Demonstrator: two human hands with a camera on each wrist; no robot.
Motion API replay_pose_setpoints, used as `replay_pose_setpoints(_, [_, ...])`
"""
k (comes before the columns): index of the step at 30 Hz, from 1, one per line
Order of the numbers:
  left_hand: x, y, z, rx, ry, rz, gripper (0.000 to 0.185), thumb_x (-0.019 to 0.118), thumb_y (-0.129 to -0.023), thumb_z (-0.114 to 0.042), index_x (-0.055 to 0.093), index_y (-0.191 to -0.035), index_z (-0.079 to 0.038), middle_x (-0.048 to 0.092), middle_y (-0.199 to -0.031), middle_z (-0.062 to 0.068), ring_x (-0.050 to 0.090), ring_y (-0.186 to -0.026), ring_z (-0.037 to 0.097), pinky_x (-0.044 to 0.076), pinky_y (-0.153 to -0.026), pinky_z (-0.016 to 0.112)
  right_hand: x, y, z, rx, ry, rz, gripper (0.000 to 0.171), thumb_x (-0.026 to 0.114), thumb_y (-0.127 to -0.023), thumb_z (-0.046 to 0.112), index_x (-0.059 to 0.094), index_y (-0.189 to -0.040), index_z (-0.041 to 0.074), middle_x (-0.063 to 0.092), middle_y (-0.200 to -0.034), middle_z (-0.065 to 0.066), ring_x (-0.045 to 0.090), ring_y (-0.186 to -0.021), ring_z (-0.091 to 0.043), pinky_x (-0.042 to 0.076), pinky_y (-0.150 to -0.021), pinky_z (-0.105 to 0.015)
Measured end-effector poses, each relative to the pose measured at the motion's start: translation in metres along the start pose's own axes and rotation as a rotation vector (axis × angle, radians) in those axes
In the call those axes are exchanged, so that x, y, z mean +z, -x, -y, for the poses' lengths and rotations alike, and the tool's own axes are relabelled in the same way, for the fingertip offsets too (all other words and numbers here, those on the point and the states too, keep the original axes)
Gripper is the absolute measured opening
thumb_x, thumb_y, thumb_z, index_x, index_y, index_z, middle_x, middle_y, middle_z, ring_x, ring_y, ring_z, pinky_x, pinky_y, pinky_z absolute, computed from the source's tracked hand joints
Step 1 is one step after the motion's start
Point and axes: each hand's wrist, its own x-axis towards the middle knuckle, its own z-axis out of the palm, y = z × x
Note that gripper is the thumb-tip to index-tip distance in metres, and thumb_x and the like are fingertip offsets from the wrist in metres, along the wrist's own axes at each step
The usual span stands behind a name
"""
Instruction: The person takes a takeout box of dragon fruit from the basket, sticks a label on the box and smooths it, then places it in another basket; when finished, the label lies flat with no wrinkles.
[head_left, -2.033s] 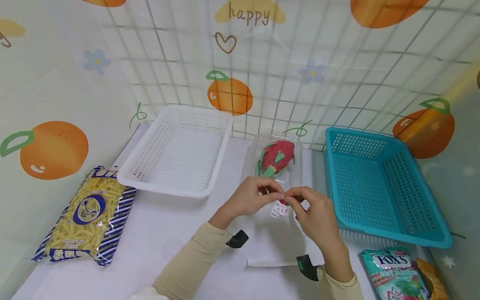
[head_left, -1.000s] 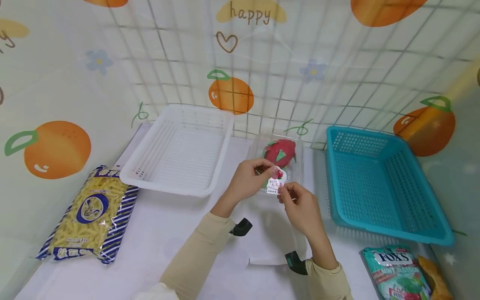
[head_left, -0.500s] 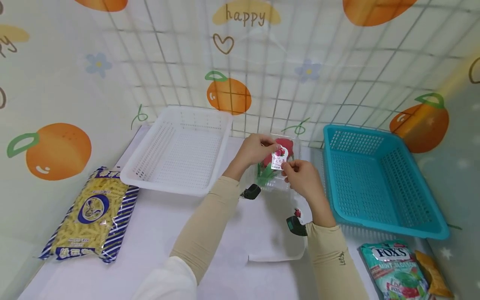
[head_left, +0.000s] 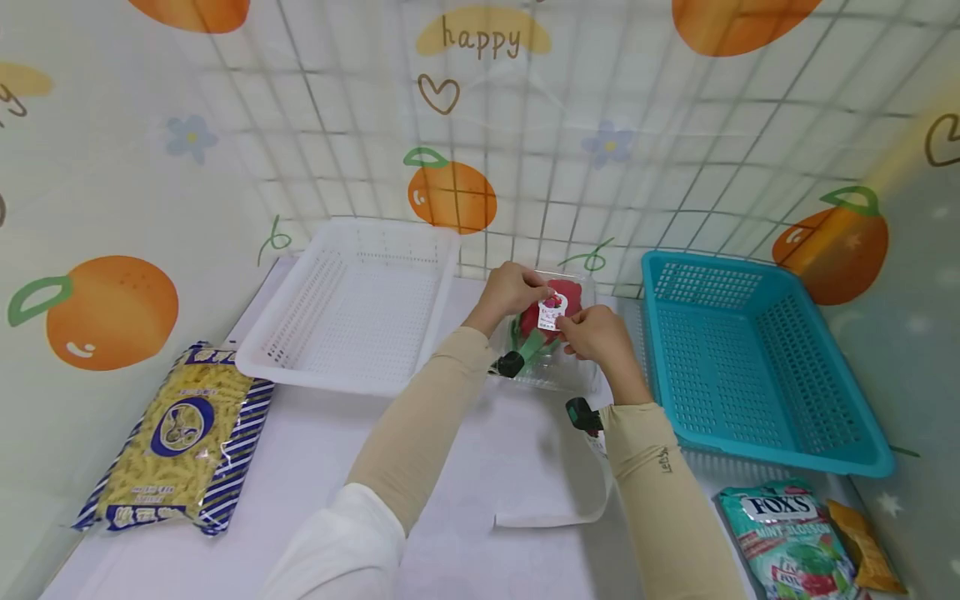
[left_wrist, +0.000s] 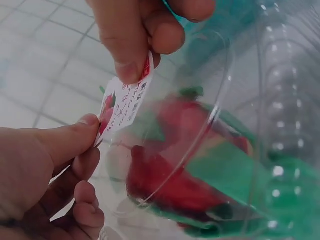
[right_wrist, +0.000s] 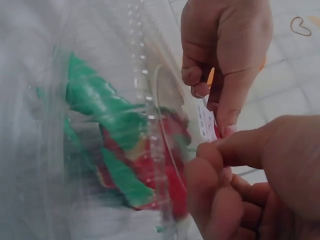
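A small white sticker label [head_left: 552, 312] with a red fruit picture and red writing is stretched between both hands. My left hand [head_left: 512, 292] pinches its upper edge between thumb and fingers; my right hand [head_left: 600, 335] pinches its lower right corner. Just beneath it lies a clear plastic box [head_left: 558, 377] with a red and green dragon fruit [head_left: 531, 343] inside. In the left wrist view the label [left_wrist: 124, 102] stands tilted a little off the lid, apart from it as far as I can see. The right wrist view shows the label mostly hidden behind fingers [right_wrist: 235, 150].
A white basket [head_left: 341, 379] stands left of the box, a blue basket [head_left: 667, 400] to the right. A pasta bag [head_left: 180, 433] lies far left. A mint candy bag [head_left: 787, 533] and an orange packet [head_left: 866, 546] lie front right. A backing strip [head_left: 551, 520] curls on the table.
Both hands came together near the table's middle, then carried the label, now unfolded to view, forward until it is over the dragon fruit box. The backing strip stays on the table.
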Motion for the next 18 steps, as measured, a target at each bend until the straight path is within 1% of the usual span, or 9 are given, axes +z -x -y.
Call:
replay_pose_setpoints(5, [0.007, -0.006, 0.005, 0.014, -0.041, -0.052, 0.017, 0.075, -0.093, -0.032, 0.084, -0.098, -0.018, 0.079, -0.098, -0.003, 0.067, -0.096, 0.016, 0.053, -0.073, 0.026, 0.002, -0.006, 0.002, -0.018, 0.077, -0.028, 0.042, 0.056, -0.1, 0.037, 0.077, -0.092, 0.002, 0.078, -0.08, -0.009, 0.07, -0.074, -0.022, 0.05, -0.065, -0.033])
replay_pose_setpoints(9, [0.011, -0.008, 0.005, 0.015, -0.056, -0.083, 0.015, 0.077, -0.092, -0.031, 0.084, -0.094, -0.018, 0.08, -0.092, -0.004, 0.068, -0.092, 0.016, 0.053, -0.069, 0.026, 0.003, -0.009, 0.003, -0.019, 0.13, -0.038, 0.039, 0.059, -0.098, 0.036, 0.075, -0.086, 0.003, 0.078, -0.079, -0.009, 0.068, -0.073, -0.023, 0.048, -0.06, -0.031])
replay_pose_setpoints(12, [0.013, -0.008, 0.005, 0.019, -0.09, -0.095, 0.014, 0.077, -0.092, -0.031, 0.084, -0.094, -0.019, 0.08, -0.092, -0.005, 0.069, -0.093, 0.016, 0.054, -0.071, 0.026, 0.005, -0.011, 0.004, -0.005, 0.156, -0.041, 0.037, 0.06, -0.097, 0.036, 0.075, -0.085, 0.004, 0.078, -0.079, -0.008, 0.068, -0.073, -0.022, 0.048, -0.058, -0.031])
replay_pose_setpoints(15, [0.015, -0.008, 0.004, 0.026, -0.112, -0.11, 0.014, 0.077, -0.092, -0.03, 0.084, -0.095, -0.018, 0.08, -0.092, -0.004, 0.069, -0.096, 0.017, 0.056, -0.075, 0.027, 0.006, -0.012, 0.005, 0.009, 0.158, -0.048, 0.036, 0.061, -0.096, 0.035, 0.075, -0.085, 0.004, 0.078, -0.078, -0.008, 0.068, -0.071, -0.022, 0.048, -0.058, -0.031])
replay_pose_setpoints(18, [0.017, -0.008, 0.004, 0.03, -0.11, -0.12, 0.014, 0.078, -0.091, -0.03, 0.084, -0.094, -0.017, 0.08, -0.093, -0.003, 0.069, -0.097, 0.019, 0.057, -0.079, 0.029, 0.007, -0.014, 0.005, 0.018, 0.151, -0.062, 0.036, 0.063, -0.096, 0.035, 0.074, -0.084, 0.004, 0.078, -0.078, -0.009, 0.068, -0.069, -0.021, 0.047, -0.057, -0.031])
